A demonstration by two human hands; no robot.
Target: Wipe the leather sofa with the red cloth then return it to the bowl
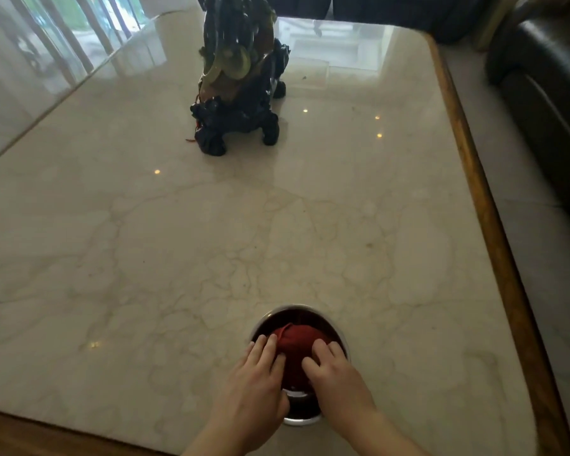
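Observation:
A red cloth (297,340) lies bunched inside a shiny metal bowl (278,315) near the front edge of the marble table. Both hands are in the bowl on the cloth. My left hand (255,380) presses its fingers on the cloth's left side. My right hand (334,378) has its fingers curled over the cloth's right side. The dark leather sofa (547,103) stands beyond the table's right edge, at the upper right of the view.
A dark carved figurine (237,93) stands at the far middle of the marble table (178,241). A wooden rim (494,225) runs along the table's right side. A glass panel lies at the far left.

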